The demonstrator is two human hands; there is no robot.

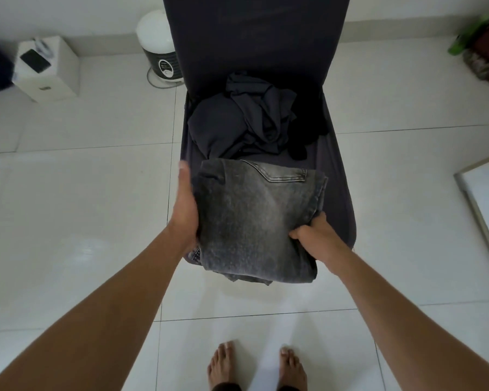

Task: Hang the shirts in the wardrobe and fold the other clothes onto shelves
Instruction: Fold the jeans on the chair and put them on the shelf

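A folded pair of grey washed jeans [254,218] lies at the front of a dark-covered chair [339,193]. My left hand [185,204] lies flat along the bundle's left side, thumb up top, fingers hidden under the cloth. My right hand [312,237] grips the bundle's right edge, thumb over the denim. Behind the jeans, a heap of crumpled dark clothes [249,122] sits on the seat against the chair back.
White tiled floor all around. A white box [47,70] and a white round appliance [158,43] stand at the back left by the wall. A pile of coloured things [483,52] sits back right. A framed panel edge [483,210] lies at right. My bare feet [257,368] stand below.
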